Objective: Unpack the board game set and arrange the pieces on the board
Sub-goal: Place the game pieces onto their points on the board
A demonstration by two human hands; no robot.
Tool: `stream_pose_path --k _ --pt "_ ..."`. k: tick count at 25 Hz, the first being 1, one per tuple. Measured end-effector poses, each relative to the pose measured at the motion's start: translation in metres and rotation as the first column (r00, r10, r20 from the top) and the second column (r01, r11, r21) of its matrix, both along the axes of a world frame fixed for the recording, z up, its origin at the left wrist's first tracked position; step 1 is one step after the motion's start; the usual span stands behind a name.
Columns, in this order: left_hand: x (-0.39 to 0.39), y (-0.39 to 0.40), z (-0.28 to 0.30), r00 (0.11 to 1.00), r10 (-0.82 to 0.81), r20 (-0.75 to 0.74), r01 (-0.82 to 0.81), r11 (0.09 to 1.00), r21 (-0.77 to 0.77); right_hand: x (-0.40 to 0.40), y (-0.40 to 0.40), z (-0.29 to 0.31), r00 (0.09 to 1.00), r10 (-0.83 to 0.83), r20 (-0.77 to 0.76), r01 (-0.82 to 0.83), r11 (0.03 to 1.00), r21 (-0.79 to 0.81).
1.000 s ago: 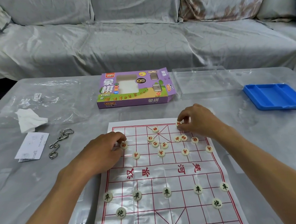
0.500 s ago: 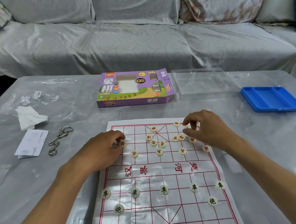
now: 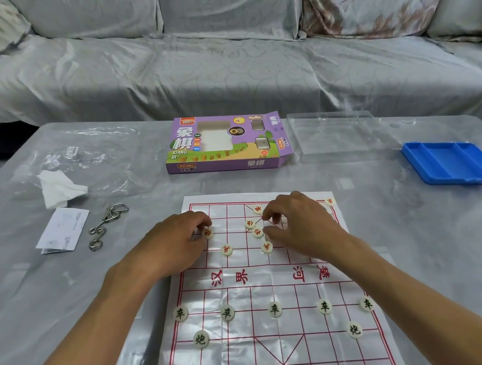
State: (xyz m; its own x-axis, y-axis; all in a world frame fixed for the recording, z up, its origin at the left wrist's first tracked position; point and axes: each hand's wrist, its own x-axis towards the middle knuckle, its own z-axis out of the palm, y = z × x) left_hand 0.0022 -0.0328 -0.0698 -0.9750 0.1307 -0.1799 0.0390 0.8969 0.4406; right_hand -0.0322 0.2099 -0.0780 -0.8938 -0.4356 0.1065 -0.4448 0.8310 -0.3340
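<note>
Two hands at the far rows of the board

Two forearms reach forward from the lower corners over the paper board (image 3: 278, 327), which lies flat on the tabletop (image 3: 418, 238). At left, the left hand (image 3: 175, 245) rests palm-down on the board's far left edge, fingers curled, fingertips touching a red-marked piece (image 3: 207, 233); whether this grip truly pinches the piece cannot be told. Right of it, three red pieces (image 3: 257, 232) lie in the gap between the hands. The right hand (image 3: 301, 229) hovers over the far right half, wrist raised, thumb and forefinger bent toward each other as a claw; whether this grip holds a piece cannot be told. Seven black-marked pieces (image 3: 274, 309) occupy the near rows. Beyond the board lie the purple game box (image 3: 226, 143) and, rightmost, a blue tray (image 3: 455, 162).
</note>
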Motion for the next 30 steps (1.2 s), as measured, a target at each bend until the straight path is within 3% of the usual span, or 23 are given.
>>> stream_pose_path --k 7,13,18,30 --pt "0.0 0.0 0.001 1.0 0.0 0.003 0.0 1.0 0.003 -0.002 -0.023 -0.007 0.997 -0.063 -0.035 0.067 0.987 0.146" --pt "0.0 0.0 0.001 1.0 -0.001 0.005 0.001 1.0 0.006 -0.009 -0.013 0.0 0.986 -0.157 -0.053 0.16 0.985 0.065" --pt "0.0 0.001 0.002 1.0 -0.005 -0.003 0.005 1.0 -0.002 -0.027 0.009 0.002 0.978 -0.183 0.103 0.174 0.98 0.094" --pt "0.0 0.001 0.003 1.0 0.01 0.018 -0.01 1.0 0.01 -0.027 0.005 -0.009 0.978 -0.204 0.035 0.201 0.976 0.079"
